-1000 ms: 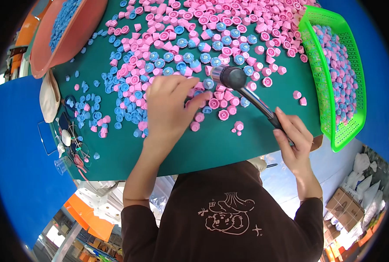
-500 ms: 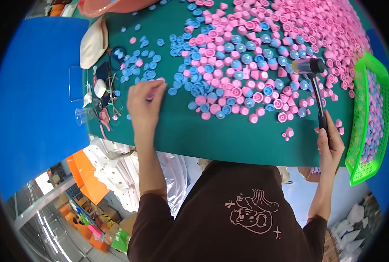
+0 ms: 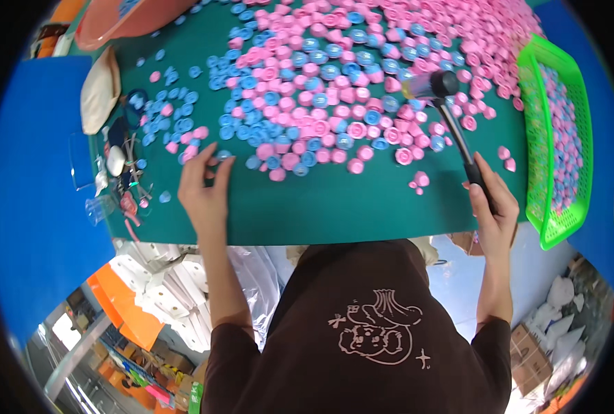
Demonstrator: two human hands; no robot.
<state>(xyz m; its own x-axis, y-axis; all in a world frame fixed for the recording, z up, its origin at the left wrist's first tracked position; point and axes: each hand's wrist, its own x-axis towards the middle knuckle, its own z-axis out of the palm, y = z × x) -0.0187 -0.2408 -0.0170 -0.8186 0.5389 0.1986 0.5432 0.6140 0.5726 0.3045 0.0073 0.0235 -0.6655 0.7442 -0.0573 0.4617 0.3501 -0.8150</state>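
Note:
My left hand (image 3: 205, 193) is at the left front of the table, thumb and fingers closed around a small blue cap (image 3: 223, 156). Just beyond it lie loose blue caps (image 3: 243, 131) and pink cups (image 3: 201, 132). On the right, my right hand (image 3: 494, 200) grips the black handle of a mallet (image 3: 454, 130). The mallet's head, black at one end and yellowish at the other, hovers over or rests among pink cups, some topped with blue; contact is unclear.
A big heap of pink cups (image 3: 486, 41) covers the far right. The green basket (image 3: 533, 159) at the right edge holds pink-and-blue pieces. An orange-pink basin (image 3: 107, 24) stands far left, with a cream pouch (image 3: 100, 90), a clear cup (image 3: 100, 208) and small odds and ends nearer.
The whole view has shifted, with the table contents now further left. My left hand has let go of a pink cup and taken a blue cap. My right hand keeps the mallet.

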